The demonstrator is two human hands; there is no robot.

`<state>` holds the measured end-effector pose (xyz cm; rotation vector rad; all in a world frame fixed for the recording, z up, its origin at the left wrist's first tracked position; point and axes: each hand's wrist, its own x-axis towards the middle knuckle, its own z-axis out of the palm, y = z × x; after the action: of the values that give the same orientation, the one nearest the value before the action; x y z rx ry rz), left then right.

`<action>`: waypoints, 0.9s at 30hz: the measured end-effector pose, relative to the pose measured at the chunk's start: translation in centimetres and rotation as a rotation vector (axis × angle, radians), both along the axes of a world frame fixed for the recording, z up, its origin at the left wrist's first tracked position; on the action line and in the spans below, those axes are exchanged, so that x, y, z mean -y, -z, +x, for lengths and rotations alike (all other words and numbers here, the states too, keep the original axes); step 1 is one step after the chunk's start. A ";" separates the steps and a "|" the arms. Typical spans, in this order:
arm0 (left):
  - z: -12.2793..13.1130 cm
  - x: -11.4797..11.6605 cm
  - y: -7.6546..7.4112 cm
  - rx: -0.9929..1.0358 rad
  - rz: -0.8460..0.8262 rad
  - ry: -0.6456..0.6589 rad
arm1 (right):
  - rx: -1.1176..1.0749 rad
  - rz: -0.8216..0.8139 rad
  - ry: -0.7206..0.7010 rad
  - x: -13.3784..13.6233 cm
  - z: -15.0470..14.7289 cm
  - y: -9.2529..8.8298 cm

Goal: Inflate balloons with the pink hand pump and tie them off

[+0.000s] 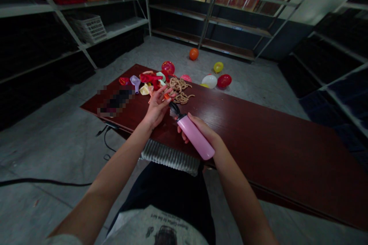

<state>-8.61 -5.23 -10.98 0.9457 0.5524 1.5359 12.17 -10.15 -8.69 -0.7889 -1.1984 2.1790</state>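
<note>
— While the head view looks down over the dark red table [258, 130], what does the right hand [202, 129] have?

— It is wrapped around the pink pump [196, 138]. The pump slants up and left out of the palm, over the table's near edge, and its black nozzle [174, 109] sticks out past the fingers.

— And the left hand [156, 108]?

— It sits just left of the nozzle, palm up and most fingers fanned out. Thumb and forefinger nip an orange balloon [166, 95], a small limp scrap just above the nozzle tip. Whether the two touch, I cannot tell.

— What lies beyond?

— Just behind the left fingertips are a heap of limp balloons [149, 79] and a tangle of tan bands [178, 86], both on the table. Past the far edge, blown-up balloons [217, 80] rest on the grey floor [57, 141], well apart from both hands.
</note>
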 end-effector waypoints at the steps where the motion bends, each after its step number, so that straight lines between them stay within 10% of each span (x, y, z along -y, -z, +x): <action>1: 0.0 0.0 0.0 -0.004 -0.001 0.000 | 0.000 0.000 0.000 0.0 0.0 0.0; 27: 0.0 0.2 -0.3 -0.003 -0.040 0.042 | 0.026 0.034 0.012 -0.1 -0.2 0.0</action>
<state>-8.59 -5.44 -10.69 0.9239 0.5605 1.4810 11.97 -10.05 -8.73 -0.8111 -1.2371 2.1386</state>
